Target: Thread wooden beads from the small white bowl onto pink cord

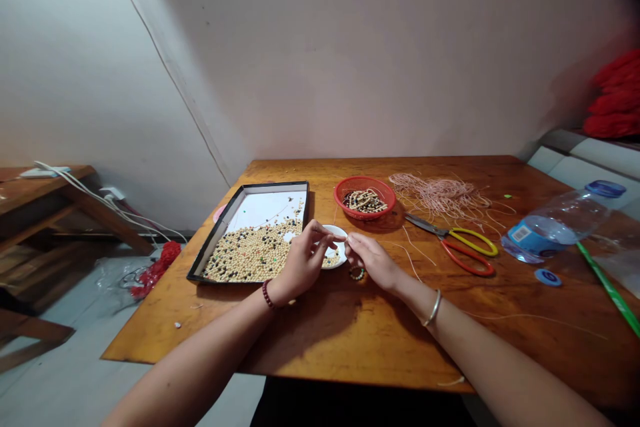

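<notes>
Wooden desk (pixel 280 340) | left hand (pixel 303 263), right hand (pixel 373 260) | fingers (pixel 330 238) pinched tip to tip above white saucer (pixel 340 232), held item too small to tell | beaded bracelet (pixel 357 273) beside right hand | bead tray (pixel 275 185) left

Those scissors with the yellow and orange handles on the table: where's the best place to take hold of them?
Take the scissors by their yellow and orange handles, coming down from above on the person's right. They lie flat and spread apart, facing that side, while the narrow metal blades point away toward the pink cord, so the handles look the safer, easier part to grip.
</notes>
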Tool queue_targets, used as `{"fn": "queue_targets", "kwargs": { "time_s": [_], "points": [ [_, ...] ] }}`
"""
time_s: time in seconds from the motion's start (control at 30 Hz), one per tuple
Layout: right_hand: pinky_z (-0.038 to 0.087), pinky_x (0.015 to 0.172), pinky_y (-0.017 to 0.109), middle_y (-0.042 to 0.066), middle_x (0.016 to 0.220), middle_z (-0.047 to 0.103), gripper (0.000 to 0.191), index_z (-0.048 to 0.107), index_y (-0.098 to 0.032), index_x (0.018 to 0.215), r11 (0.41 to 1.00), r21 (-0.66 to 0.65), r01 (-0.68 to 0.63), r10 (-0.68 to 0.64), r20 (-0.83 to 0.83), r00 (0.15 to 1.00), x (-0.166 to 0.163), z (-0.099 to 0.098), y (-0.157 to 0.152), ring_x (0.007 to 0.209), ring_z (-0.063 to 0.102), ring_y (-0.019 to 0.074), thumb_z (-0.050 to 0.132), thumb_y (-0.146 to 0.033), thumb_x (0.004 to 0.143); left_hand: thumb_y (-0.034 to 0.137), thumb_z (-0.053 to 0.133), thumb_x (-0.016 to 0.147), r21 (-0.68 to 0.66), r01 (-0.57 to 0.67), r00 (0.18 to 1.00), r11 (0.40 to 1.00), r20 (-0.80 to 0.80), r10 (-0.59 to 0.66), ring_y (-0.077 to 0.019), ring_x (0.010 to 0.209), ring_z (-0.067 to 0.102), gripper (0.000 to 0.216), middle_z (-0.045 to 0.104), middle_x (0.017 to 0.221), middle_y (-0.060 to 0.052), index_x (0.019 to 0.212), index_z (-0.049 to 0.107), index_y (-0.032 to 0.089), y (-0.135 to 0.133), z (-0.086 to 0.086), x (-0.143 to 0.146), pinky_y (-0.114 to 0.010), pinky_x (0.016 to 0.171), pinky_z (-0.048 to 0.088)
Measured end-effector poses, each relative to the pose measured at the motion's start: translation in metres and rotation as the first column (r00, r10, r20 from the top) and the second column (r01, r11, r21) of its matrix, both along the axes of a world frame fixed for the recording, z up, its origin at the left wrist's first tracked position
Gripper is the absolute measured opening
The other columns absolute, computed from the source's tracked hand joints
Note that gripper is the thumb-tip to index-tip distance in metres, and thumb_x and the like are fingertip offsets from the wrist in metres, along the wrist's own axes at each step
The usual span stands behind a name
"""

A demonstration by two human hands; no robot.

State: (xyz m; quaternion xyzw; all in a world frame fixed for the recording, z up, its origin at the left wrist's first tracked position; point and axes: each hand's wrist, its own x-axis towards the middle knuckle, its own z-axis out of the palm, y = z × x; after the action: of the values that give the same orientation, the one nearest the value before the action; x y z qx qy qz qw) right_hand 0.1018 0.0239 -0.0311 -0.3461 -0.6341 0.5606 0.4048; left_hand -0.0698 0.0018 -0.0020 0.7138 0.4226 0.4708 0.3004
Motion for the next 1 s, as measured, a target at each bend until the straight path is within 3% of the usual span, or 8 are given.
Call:
{"fn": "queue_targets", "kwargs": {
  "time_s": [0.17, 0.3, 0.43, 0.57, 0.83, 1.0],
  "points": [
    [0.032, 0.053, 0.025, -0.001, 0.064, 0.048, 0.035, 0.052, -0.018, 0.071, 0.997, 0.036, 0.066, -0.067, 0.012, 0.998, 0.002, -0.001, 0.005, 0.058, 0.043, 0.0116, 0.043, -0.047, 0.088, 0.033, 0.05, 0.093, -0.042, -0.02, 0.998, 0.999, 0.053, 0.022, -0.0155, 0.081, 0.067, 0.016, 0.07, 0.096, -0.009, 0.089, 0.043, 0.019, 0.002, 0.001, -0.002, -0.024, 0.063, 0.05],
    [0.024, 0.047, 0.024, -0.002, 0.062, 0.047, 0.026, 0.055, -0.017, 0.079, 0.998, -0.059, 0.038, -0.041, -0.039, 0.998, 0.002, 0.006, 0.002, 0.051, 0.035, 0.0094, 0.045, -0.04, 0.085, 0.035, 0.05, 0.093, -0.053, -0.014, 0.997, 0.999, 0.077, 0.018, -0.0152, 0.081, 0.067, 0.017, 0.07, 0.098, -0.01, 0.089, 0.044, 0.019, 0.004, 0.001, -0.002, -0.024, 0.062, 0.049],
    [0.02, 0.046, 0.024, -0.002, 0.064, 0.05, 0.031, 0.057, -0.017, 0.091, 0.988, -0.152, 0.004, -0.018, -0.092, 0.996, 0.003, 0.013, -0.002, 0.048, 0.031, 0.0086, 0.044, -0.044, 0.084, 0.034, 0.05, 0.093, -0.043, -0.009, 0.996, 0.999, 0.092, 0.013, -0.0151, 0.082, 0.066, 0.017, 0.07, 0.098, -0.01, 0.089, 0.045, 0.018, 0.005, 0.001, -0.003, -0.025, 0.064, 0.049],
    [0.023, 0.047, 0.024, -0.002, 0.063, 0.048, 0.037, 0.058, -0.016, 0.086, 0.995, -0.097, 0.017, -0.022, -0.046, 0.999, 0.002, 0.013, -0.001, 0.05, 0.033, 0.0091, 0.046, -0.051, 0.084, 0.035, 0.05, 0.093, -0.04, -0.019, 0.995, 0.999, 0.1, 0.023, -0.0152, 0.082, 0.066, 0.018, 0.07, 0.099, -0.011, 0.089, 0.046, 0.018, 0.005, 0.002, -0.003, -0.025, 0.065, 0.049],
    [0.034, 0.058, 0.026, -0.001, 0.061, 0.048, 0.032, 0.058, -0.016, 0.073, 0.995, 0.037, 0.095, -0.096, 0.028, 0.995, 0.003, 0.011, 0.003, 0.06, 0.044, 0.0125, 0.049, -0.046, 0.083, 0.036, 0.05, 0.093, -0.055, -0.043, 0.991, 0.998, 0.125, 0.05, -0.0143, 0.078, 0.065, 0.019, 0.071, 0.096, -0.01, 0.087, 0.045, 0.018, 0.005, 0.004, -0.002, -0.024, 0.063, 0.048],
    [0.029, 0.052, 0.025, -0.001, 0.06, 0.048, 0.033, 0.059, -0.017, 0.074, 0.994, -0.022, 0.106, -0.105, 0.045, 0.993, 0.004, 0.011, 0.002, 0.054, 0.038, 0.0112, 0.047, -0.047, 0.083, 0.04, 0.05, 0.092, -0.056, -0.083, 0.986, 0.995, 0.141, 0.09, -0.0152, 0.077, 0.066, 0.023, 0.071, 0.094, -0.01, 0.086, 0.046, 0.018, 0.007, 0.005, -0.003, -0.025, 0.062, 0.049]
  ]
}}
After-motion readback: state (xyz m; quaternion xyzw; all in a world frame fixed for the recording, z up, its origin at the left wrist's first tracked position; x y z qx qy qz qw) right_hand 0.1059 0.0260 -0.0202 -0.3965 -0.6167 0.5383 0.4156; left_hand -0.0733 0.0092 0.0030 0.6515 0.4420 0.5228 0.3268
